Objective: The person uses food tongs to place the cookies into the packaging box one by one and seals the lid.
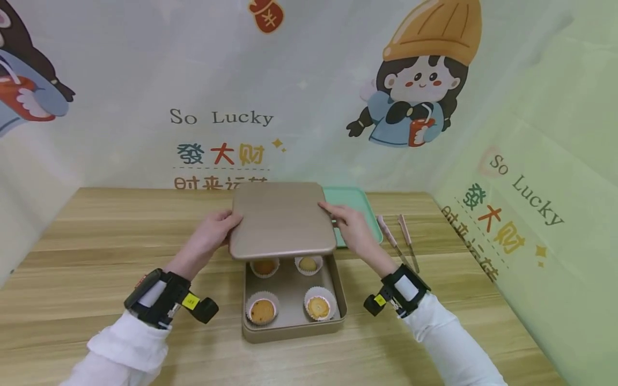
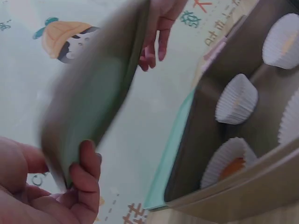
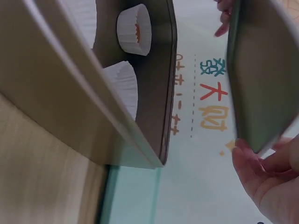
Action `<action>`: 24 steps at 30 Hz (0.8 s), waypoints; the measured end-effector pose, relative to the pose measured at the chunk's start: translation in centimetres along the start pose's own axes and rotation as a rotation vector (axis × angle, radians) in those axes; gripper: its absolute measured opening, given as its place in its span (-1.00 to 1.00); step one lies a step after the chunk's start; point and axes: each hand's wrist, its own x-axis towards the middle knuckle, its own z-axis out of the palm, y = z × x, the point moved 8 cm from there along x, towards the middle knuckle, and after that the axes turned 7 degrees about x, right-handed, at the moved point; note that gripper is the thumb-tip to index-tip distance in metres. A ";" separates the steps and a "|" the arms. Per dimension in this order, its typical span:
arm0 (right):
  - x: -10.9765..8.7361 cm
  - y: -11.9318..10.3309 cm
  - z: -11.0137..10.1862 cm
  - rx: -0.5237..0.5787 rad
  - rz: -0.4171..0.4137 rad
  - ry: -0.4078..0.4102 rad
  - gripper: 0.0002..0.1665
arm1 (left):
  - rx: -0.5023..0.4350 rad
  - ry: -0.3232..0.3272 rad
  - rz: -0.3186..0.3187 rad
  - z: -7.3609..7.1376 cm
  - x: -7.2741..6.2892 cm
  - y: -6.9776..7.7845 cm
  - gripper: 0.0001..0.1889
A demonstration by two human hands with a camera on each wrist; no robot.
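Note:
A flat bronze-brown lid (image 1: 282, 220) is held raised and tilted over the back of a matching rectangular tin (image 1: 294, 336). My left hand (image 1: 212, 230) grips its left edge, thumb on one face and fingers curled under the other in the left wrist view. On the opposite edge my right hand (image 1: 351, 225) pinches the lid, its fingertips at the rim (image 3: 250, 161). Inside the tin several small pastries sit in white paper cups, among them a dotted brown one (image 1: 262, 311) and a pale yellow tart (image 1: 318, 307). The lid hides the tin's back end in the head view.
A mint-green tray (image 1: 354, 201) lies behind the tin, partly covered by the lid. Right of it rest two slim utensils with pinkish handles (image 1: 386, 230) and metal ends. The wooden table (image 1: 120, 230) meets a printed cloth backdrop (image 1: 309, 107) at the back and right.

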 end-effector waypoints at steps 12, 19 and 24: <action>-1.4 0.9 2.0 -0.100 0.009 -0.128 -0.27 | 0.256 0.040 0.000 1.1 -0.5 -0.8 -0.58; -2.2 1.0 2.4 -0.204 0.029 -0.212 -0.24 | 0.489 0.065 0.032 1.6 -1.1 -1.4 -0.60; -3.2 0.9 2.6 -0.234 0.035 -0.252 -0.22 | 0.574 0.062 0.026 2.4 -2.1 -1.8 -0.61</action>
